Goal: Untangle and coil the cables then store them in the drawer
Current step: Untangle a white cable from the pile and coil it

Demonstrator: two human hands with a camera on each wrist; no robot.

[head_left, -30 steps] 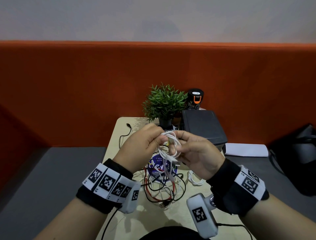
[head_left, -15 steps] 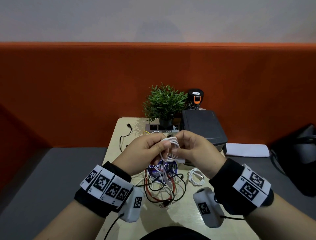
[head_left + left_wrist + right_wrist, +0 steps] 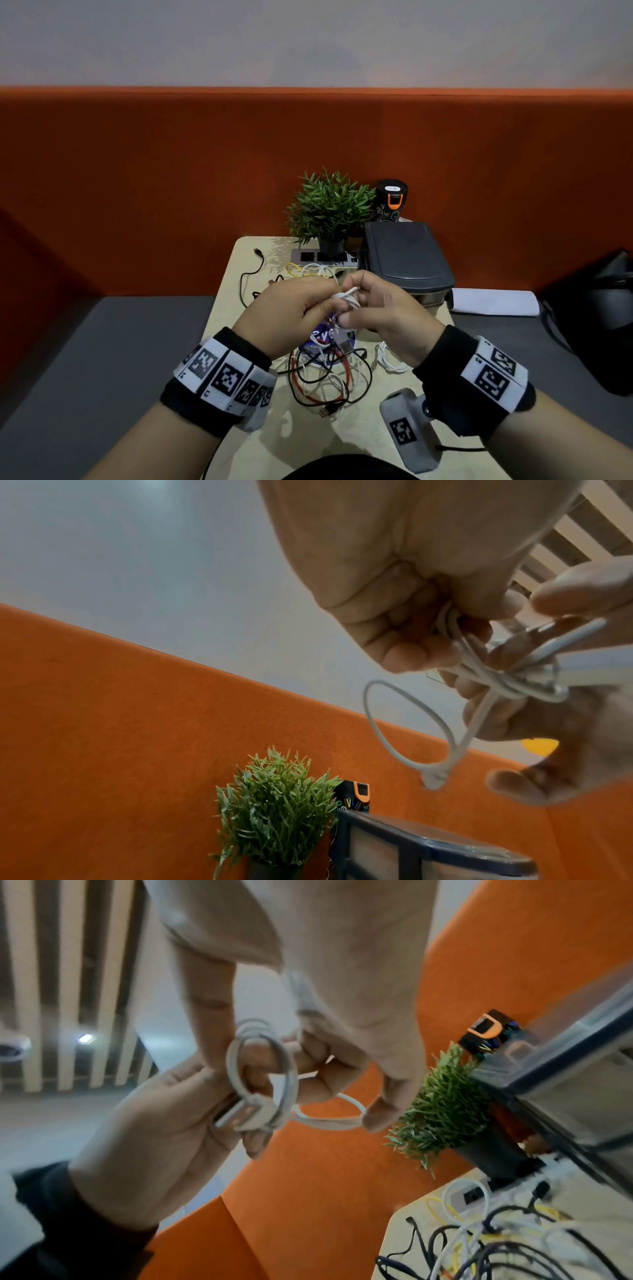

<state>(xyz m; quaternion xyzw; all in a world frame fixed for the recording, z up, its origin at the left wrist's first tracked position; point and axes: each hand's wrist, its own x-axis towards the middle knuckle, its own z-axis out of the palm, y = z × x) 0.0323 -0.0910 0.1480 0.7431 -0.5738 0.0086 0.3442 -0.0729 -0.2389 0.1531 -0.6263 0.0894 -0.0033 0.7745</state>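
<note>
Both hands hold a small coiled white cable [image 3: 347,297] above the table. My left hand [image 3: 318,303] grips the coil [image 3: 261,1074] with its USB plug [image 3: 236,1116] against the fingers. My right hand [image 3: 358,308] pinches the cable's loose tail [image 3: 325,1121], which loops round the bundle [image 3: 493,681]. Below the hands a tangle of red, black and white cables [image 3: 325,380] lies on the beige table [image 3: 363,442]. The dark drawer unit [image 3: 406,255] stands at the back right, its drawer fronts [image 3: 373,853] shut.
A second coiled white cable [image 3: 388,359] lies right of the tangle. A potted plant [image 3: 329,209], a power strip [image 3: 320,257], a black bottle [image 3: 391,202], a yellow cable [image 3: 295,269] and a loose black cable [image 3: 251,274] sit at the back. A black bag [image 3: 596,308] lies right.
The hands have closed together and moved slightly away from me. The white loop, wide a second ago, is now a tight bundle mostly hidden between the fingers.
</note>
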